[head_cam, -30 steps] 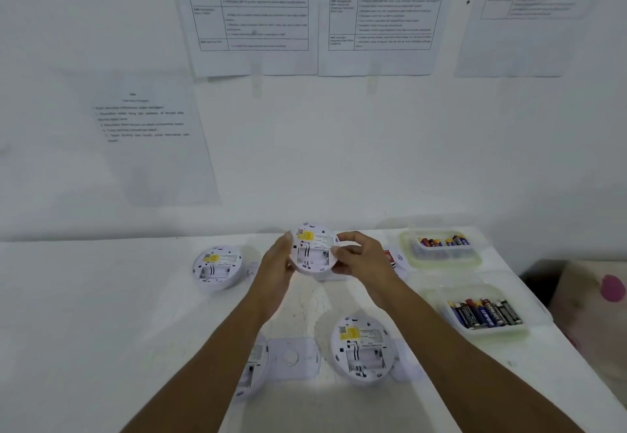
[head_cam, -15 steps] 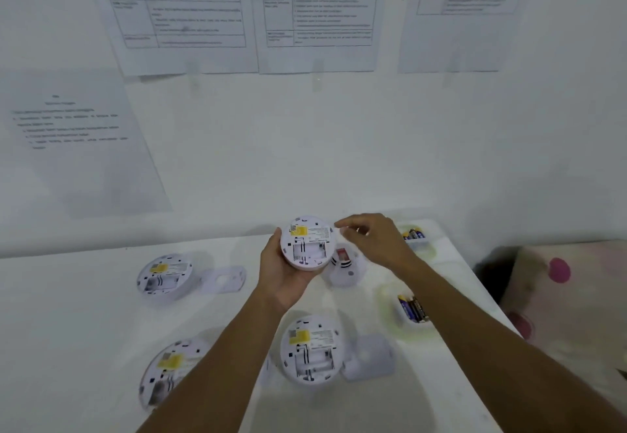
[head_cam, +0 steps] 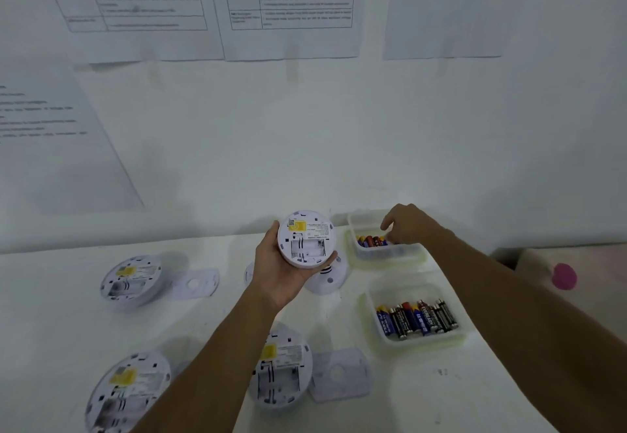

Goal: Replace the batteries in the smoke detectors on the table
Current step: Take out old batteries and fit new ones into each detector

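Lying flat on the white table at the far left: two round smoke detectors, back side up, one at the rear and one at the front, each showing a yellow sticker. Resting just beside the rear one, a flat white cover plate. Being held up above the table in the left hand: a round white smoke detector, fingers curled around its rim, its back turned toward the camera, yellow sticker at the top, open battery slot below running side to side and looking bare. Sitting under it on the table, another detector, face up. Lying nearer, a fourth open detector with its cover just beside. Reaching into the rear tray at the right, the right hand, fingers bent down onto the coloured batteries; cannot tell whether anything is pinched. Sitting closer, a second tray with batteries lying side by side, long ways pointing away from the camera.
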Demonstrator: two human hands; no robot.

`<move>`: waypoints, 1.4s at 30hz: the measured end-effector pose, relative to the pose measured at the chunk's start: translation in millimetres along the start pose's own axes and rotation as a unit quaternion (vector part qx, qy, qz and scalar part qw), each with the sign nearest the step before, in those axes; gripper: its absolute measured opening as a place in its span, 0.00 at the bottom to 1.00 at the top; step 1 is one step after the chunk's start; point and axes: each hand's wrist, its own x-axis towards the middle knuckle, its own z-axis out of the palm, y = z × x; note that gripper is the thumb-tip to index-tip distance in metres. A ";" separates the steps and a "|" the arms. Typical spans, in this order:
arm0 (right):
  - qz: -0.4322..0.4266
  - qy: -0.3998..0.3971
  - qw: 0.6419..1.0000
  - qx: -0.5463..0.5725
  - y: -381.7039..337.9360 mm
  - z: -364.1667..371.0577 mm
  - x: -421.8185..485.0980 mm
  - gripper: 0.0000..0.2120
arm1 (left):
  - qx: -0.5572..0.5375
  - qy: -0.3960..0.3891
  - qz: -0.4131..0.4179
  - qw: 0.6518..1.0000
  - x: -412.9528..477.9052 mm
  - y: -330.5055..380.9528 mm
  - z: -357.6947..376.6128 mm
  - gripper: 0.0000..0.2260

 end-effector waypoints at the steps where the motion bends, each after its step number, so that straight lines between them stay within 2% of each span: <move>1: -0.001 -0.006 1.000 -0.011 0.3 2.9 4.2 0.16 | 0.002 0.003 0.001 1.000 1.2 -0.2 1.2 0.24; 11: 0.003 -0.010 0.999 0.035 -1.1 12.0 11.9 0.05 | 0.010 0.015 0.004 1.000 7.5 0.0 -0.5 0.26; 15: 0.017 0.017 0.990 0.140 -4.5 -0.5 2.9 0.04 | 0.015 0.015 0.005 1.000 8.4 -1.2 0.2 0.26; 18: -0.012 0.084 0.953 0.290 -16.5 -15.3 -13.1 0.05 | 0.010 0.019 0.012 1.000 7.3 -1.5 -0.7 0.25; 21: -0.079 0.119 0.880 0.453 -48.2 -22.9 -45.5 0.05 | 0.000 0.026 0.019 0.999 5.4 -0.6 -3.4 0.24; 24: -0.122 0.123 0.841 0.512 -83.1 -10.5 -76.5 0.06 | -0.014 0.024 0.028 0.999 0.6 -0.2 -4.2 0.23; 31: -0.108 0.191 0.819 0.530 -129.0 41.6 -103.4 0.03 | -0.008 0.019 0.066 0.998 -25.2 4.5 1.1 0.22; 39: -0.085 0.319 0.839 0.433 -169.1 75.6 -124.8 0.04 | 0.033 0.040 0.119 0.992 -49.0 15.3 0.6 0.21; 41: -0.097 0.342 0.859 0.368 -176.1 84.3 -130.1 0.04 | 0.053 0.051 0.130 0.989 -53.5 19.5 1.0 0.22; 42: -0.112 0.354 0.871 0.323 -178.2 89.3 -133.7 0.07 | 0.058 0.053 0.133 0.988 -56.1 21.5 1.5 0.22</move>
